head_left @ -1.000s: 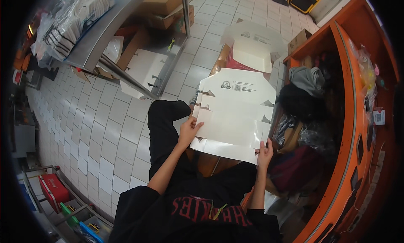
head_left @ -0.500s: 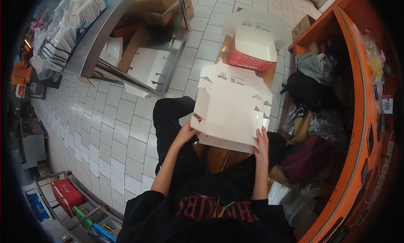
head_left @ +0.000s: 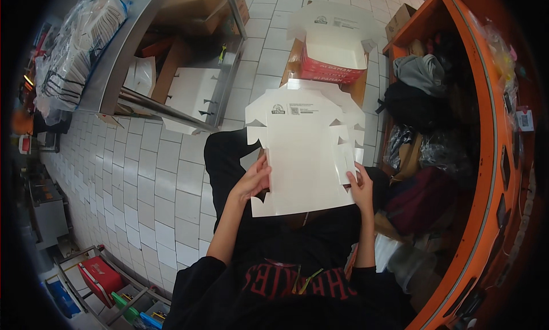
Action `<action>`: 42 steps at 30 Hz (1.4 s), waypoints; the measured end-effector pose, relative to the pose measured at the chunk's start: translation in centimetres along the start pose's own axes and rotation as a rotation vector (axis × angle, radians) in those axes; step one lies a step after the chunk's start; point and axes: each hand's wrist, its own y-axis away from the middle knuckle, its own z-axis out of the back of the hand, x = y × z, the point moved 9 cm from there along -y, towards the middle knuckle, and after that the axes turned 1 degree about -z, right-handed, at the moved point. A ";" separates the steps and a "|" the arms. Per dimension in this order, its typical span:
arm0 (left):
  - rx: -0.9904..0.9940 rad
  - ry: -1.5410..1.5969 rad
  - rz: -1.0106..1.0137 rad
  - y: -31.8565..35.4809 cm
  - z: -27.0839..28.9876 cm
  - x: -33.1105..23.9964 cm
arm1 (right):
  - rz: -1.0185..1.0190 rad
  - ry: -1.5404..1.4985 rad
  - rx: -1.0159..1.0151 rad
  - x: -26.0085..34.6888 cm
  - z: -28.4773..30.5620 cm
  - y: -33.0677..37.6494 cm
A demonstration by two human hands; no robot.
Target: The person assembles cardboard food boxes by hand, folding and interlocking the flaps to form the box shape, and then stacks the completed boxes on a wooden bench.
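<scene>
Between your two hands: white die-cut cardboard sheet [head_left: 303, 164], print toward far end | your left hand [head_left: 253, 181]: grasping left edge | your right hand [head_left: 361, 189]: grasping right edge | beyond your grip: stacked red-sided boxes [head_left: 329, 72] on wooden bench [head_left: 357, 91], near sheet's far end.

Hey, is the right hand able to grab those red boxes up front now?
Probably not just yet: the right hand is busy holding the flat white cardboard, which spreads out before the red boxes. With that hand freed, leaning forward past the cardboard might work.
</scene>
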 end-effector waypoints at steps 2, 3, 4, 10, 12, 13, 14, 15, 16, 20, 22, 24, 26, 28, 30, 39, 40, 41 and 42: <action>-0.031 -0.085 0.034 -1.0 -1.1 -0.1 | 0.154 0.249 -0.059 1.4 0.6 -0.6; -0.124 -0.139 0.048 -1.4 -0.4 0.2 | 0.312 0.500 -0.101 2.8 0.4 -0.4; -0.218 -0.194 0.058 -1.7 0.4 0.5 | 0.314 0.902 -0.269 4.7 0.0 0.8; -0.352 0.031 0.001 -2.3 -1.2 3.0 | 0.583 0.798 0.507 9.5 -12.7 9.9; -0.382 0.116 -0.011 -2.1 -1.4 3.8 | 0.669 0.827 0.527 8.6 -13.7 11.2; -0.382 0.119 -0.007 -2.3 -1.2 4.4 | 0.738 0.781 0.411 8.4 -12.7 10.9; -0.404 0.131 -0.058 -2.5 -0.6 4.5 | 0.805 0.734 0.295 8.7 -11.5 10.9; -0.432 0.140 -0.111 -2.4 -0.3 4.2 | 0.847 0.640 0.152 10.1 -10.1 10.4; -0.357 0.142 -0.130 -2.4 -0.8 3.9 | 0.703 0.546 0.084 10.0 -8.7 9.3; -0.514 -0.238 -0.379 -1.1 -1.7 3.2 | 0.407 0.372 -0.002 8.6 -7.4 7.4; -0.483 -0.419 -0.406 -0.9 -2.9 2.4 | 0.345 0.378 -0.007 7.4 -7.7 7.0; -0.446 -0.683 -0.463 0.1 -5.0 0.8 | 0.292 0.318 0.025 6.9 -8.1 7.0; -0.433 -0.855 -0.421 0.4 -5.5 1.0 | 0.235 0.253 0.064 6.4 -8.5 7.0; -0.357 -0.834 -0.298 -0.4 -4.7 1.9 | 0.156 0.216 0.116 5.7 -8.9 6.9; -0.162 -0.771 -0.274 0.1 -6.2 0.9 | 0.185 0.042 0.114 5.9 -8.6 6.7; 0.026 -0.802 -0.383 3.0 -13.2 -0.6 | -0.057 -0.504 0.460 8.4 -8.9 5.9; 0.021 -0.802 -0.381 3.2 -13.7 -1.4 | 0.070 -0.441 0.449 10.3 -7.7 5.5; 0.068 -1.058 -0.510 3.5 -15.5 -2.9 | 0.197 -0.376 0.438 11.7 -6.7 5.4; 0.114 -1.316 -0.638 4.1 -17.0 -3.8 | 0.142 -0.376 0.215 10.8 -4.7 5.1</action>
